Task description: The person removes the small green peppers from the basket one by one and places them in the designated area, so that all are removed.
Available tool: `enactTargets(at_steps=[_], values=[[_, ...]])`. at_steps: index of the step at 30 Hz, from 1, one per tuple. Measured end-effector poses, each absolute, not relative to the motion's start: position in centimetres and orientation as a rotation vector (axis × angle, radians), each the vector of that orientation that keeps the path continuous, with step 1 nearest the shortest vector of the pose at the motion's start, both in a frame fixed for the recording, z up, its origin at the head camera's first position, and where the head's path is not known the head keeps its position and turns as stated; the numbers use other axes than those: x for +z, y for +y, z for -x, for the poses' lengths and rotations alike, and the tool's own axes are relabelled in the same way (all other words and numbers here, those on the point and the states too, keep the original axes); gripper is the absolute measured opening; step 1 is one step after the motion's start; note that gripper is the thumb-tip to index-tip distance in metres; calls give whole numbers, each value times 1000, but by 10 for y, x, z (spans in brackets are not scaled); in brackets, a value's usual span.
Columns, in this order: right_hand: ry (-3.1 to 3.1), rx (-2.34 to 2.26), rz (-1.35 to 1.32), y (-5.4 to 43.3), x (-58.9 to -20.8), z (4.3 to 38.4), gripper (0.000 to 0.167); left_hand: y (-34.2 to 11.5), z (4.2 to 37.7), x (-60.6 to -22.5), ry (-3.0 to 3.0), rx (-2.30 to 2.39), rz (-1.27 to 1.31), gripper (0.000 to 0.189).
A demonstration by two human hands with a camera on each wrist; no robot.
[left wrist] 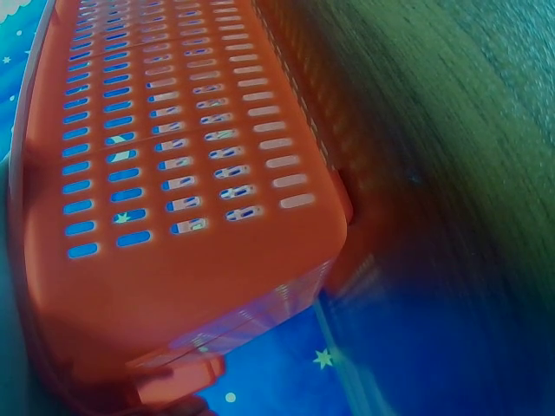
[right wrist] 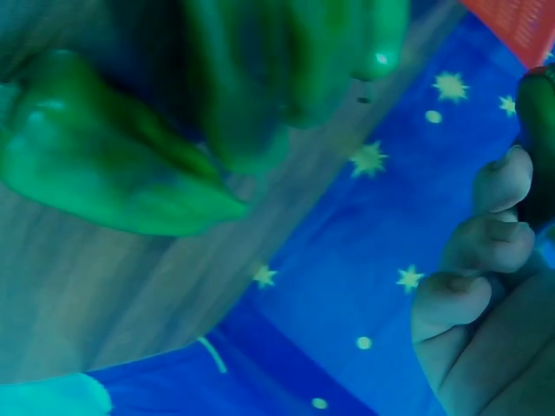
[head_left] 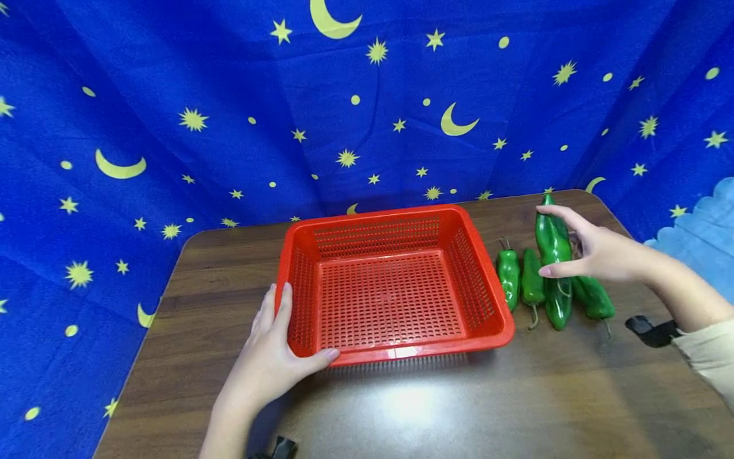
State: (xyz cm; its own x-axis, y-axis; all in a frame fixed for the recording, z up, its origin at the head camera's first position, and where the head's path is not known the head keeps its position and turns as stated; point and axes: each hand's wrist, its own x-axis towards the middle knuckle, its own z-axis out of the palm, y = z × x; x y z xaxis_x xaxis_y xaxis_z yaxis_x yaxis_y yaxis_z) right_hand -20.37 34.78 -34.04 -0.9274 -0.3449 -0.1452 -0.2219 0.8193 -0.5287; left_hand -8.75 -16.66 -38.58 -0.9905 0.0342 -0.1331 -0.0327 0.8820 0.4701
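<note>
A red plastic basket [head_left: 390, 352] with slotted walls stands on the table, nothing in it. My left hand [head_left: 266, 360] holds its near left corner, thumb on the front rim and fingers at the left rim. In the left wrist view the basket's outer wall [left wrist: 182, 286] fills much of the picture. To the right of the basket, my right hand [head_left: 602, 248] grips a long green pepper [head_left: 549, 233] between thumb and fingers, above other peppers. The right wrist view shows curled fingers [right wrist: 468, 303] against that pepper [right wrist: 539, 130], mostly cut off by the picture's edge.
Several green peppers lie right of the basket: a small one [head_left: 508, 277], one with its stem toward me [head_left: 532, 280], a glossy one [head_left: 557, 309] and a rightmost one [head_left: 594, 296]. The wooden table [head_left: 459, 408] meets a blue star-and-moon cloth [head_left: 229, 95] behind.
</note>
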Motion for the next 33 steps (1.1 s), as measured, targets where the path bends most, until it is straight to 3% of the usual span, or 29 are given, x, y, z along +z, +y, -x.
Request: enactTargets(at_steps=[14,33], values=[[2744,-453,366,348,-389,201,110,-167,91,-385,2898,745,16,132],[2682,-212,266,349,-382,198,118,-168,92,-386,2894,764,2,132]])
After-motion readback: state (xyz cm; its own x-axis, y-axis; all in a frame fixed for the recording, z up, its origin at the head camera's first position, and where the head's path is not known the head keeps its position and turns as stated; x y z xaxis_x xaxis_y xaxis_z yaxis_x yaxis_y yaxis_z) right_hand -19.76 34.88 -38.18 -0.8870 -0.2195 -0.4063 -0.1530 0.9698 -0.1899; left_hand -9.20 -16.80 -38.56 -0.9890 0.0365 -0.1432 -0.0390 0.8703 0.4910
